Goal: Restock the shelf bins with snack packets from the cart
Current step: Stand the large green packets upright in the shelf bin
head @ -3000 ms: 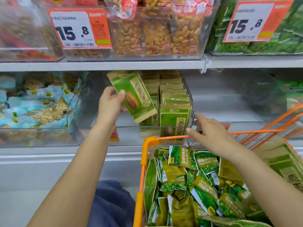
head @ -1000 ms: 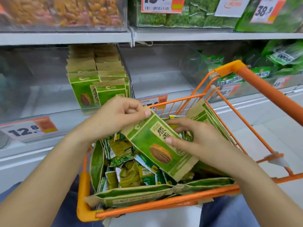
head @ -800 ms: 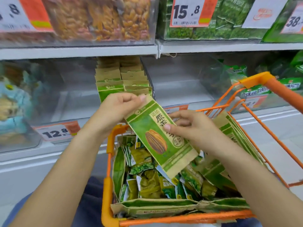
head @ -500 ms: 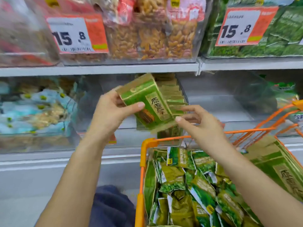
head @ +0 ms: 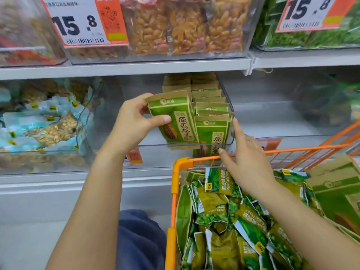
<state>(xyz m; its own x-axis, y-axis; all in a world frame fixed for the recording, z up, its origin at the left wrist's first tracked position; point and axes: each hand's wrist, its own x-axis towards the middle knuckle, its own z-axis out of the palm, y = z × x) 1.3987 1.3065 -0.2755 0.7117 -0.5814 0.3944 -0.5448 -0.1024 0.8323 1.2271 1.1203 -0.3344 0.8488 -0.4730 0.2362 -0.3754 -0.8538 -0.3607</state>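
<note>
My left hand sets a green sunflower-seed packet into the clear shelf bin.

The sunflower-seed packet [head: 173, 119] stands a little tilted at the front of the clear bin [head: 230, 121], just left of the row of matching packets [head: 211, 123] filed upright along the bin's right side. My left hand [head: 132, 125] pinches it by its upper left part, thumb across the printed front and fingers curled behind the top corner. My right hand [head: 247, 158] holds nothing; its fingers are spread and nearly straight, the forefinger tip up by the bin's right front corner, the palm over the orange cart [head: 175, 184]. The cart sits below the shelf, heaped with green garlic-pea packets [head: 220, 209], and more large seed packets [head: 339, 191] lean against its right side. On the shelf above, a 15.8 price tag [head: 85, 21] fronts a bin of yellow raisins [head: 187, 24].
</note>
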